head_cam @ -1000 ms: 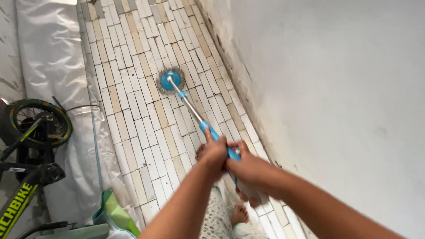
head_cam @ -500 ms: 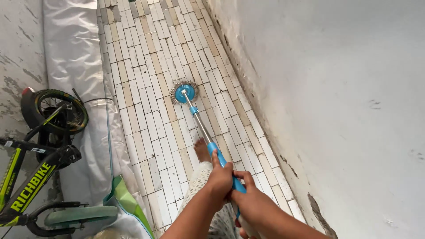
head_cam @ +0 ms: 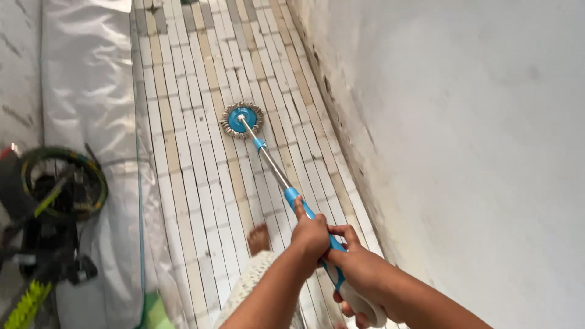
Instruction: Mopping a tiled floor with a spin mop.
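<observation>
A spin mop with a round grey-fringed head and blue hub [head_cam: 242,119] rests flat on the tiled floor [head_cam: 195,158]. Its metal pole [head_cam: 271,166] slants back to a blue and white handle. My left hand [head_cam: 311,234] grips the blue part of the handle higher up the pole. Just behind it, my right hand [head_cam: 359,277] holds the lower white end. One bare foot [head_cam: 259,237] of mine stands on the tiles beside the pole, below a patterned trouser leg.
A stained white wall [head_cam: 463,140] runs along the right side. A white plastic sheet [head_cam: 91,103] covers something on the left. A small black and green bicycle [head_cam: 49,207] leans at the left edge, blurred. A green bag corner [head_cam: 155,311] lies near the bottom.
The mop head has slid forward and slightly left across the tiles. My hands have shifted with the handle and the view has swung, blurring the bicycle.
</observation>
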